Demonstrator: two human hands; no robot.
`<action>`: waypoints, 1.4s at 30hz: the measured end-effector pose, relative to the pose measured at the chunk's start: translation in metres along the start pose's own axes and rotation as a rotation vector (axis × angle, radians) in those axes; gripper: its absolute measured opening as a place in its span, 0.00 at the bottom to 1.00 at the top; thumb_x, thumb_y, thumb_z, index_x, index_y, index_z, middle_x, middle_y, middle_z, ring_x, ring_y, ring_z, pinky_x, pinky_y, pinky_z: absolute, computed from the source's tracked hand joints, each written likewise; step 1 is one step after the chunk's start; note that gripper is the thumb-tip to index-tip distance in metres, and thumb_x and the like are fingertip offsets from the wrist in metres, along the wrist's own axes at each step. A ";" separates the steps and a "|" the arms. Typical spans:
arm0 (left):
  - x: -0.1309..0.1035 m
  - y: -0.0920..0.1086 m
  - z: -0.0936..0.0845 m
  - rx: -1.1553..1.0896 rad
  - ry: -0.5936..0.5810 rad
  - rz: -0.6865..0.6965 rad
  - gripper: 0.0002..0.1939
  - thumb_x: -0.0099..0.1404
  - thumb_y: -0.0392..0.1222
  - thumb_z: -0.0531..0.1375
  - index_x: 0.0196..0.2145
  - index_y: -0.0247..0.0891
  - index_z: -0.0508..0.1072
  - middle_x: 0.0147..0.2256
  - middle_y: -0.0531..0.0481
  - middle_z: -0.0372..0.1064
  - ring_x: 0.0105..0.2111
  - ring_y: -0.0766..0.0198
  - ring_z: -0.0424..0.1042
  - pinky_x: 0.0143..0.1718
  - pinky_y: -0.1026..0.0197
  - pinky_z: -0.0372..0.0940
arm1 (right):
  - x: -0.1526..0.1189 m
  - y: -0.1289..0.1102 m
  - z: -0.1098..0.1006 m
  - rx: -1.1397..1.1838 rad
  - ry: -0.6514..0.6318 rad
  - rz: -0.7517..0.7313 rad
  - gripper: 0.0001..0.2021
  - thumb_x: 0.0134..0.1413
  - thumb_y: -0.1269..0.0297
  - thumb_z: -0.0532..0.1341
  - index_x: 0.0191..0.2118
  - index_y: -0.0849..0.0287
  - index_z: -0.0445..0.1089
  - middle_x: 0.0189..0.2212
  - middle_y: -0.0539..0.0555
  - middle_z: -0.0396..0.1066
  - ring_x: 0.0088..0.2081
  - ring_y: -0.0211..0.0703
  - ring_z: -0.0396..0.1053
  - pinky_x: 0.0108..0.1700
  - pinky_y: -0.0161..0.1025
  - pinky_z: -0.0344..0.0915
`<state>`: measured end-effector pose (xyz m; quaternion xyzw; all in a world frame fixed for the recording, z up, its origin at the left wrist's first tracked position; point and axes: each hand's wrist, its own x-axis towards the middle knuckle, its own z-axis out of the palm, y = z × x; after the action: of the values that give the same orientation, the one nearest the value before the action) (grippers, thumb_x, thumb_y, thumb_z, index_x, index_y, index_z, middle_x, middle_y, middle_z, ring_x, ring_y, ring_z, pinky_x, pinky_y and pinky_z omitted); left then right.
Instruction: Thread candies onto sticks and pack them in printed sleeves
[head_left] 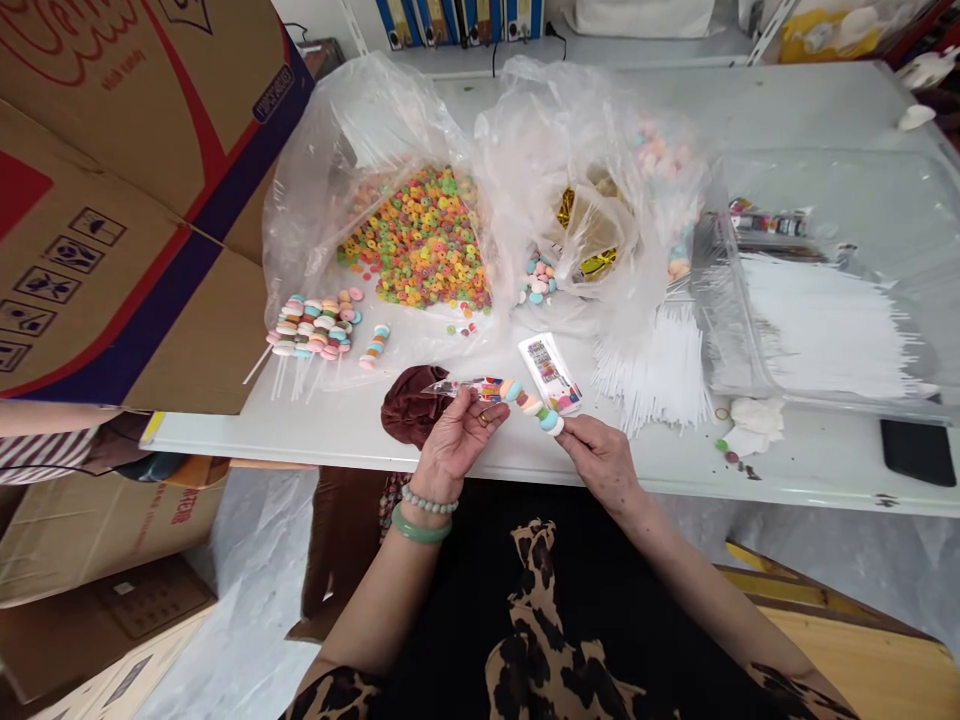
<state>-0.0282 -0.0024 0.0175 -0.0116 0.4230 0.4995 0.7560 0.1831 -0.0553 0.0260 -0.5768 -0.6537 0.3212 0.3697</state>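
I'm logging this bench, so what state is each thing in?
Left hand: pinching the wrapper
Right hand: gripping the candy stick
Wrapper: held
Candy stick: tilted, candies exposed
Ring-candy bag: open, partly filled
Candy-stick pile: stacked, unwrapped
White sticks: loose, fanned out
Clear tray: holding more sticks
Maroon fabric: bunched up

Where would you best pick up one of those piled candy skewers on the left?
Probably by its bare white stick, from the table's near edge: the piled candy skewers lie with sticks mostly poking that way, slim and candy-free.
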 end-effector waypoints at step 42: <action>0.004 0.002 -0.007 0.041 -0.053 0.200 0.06 0.64 0.38 0.62 0.35 0.33 0.76 0.32 0.45 0.78 0.32 0.61 0.78 0.42 0.58 0.72 | -0.005 -0.002 -0.007 -0.456 -0.023 -0.236 0.13 0.66 0.65 0.53 0.38 0.57 0.75 0.23 0.51 0.67 0.26 0.37 0.64 0.28 0.35 0.53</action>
<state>-0.0337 -0.0015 0.0116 0.0595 0.4121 0.5638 0.7133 0.1888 -0.0608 0.0306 -0.5615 -0.7762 0.1266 0.2573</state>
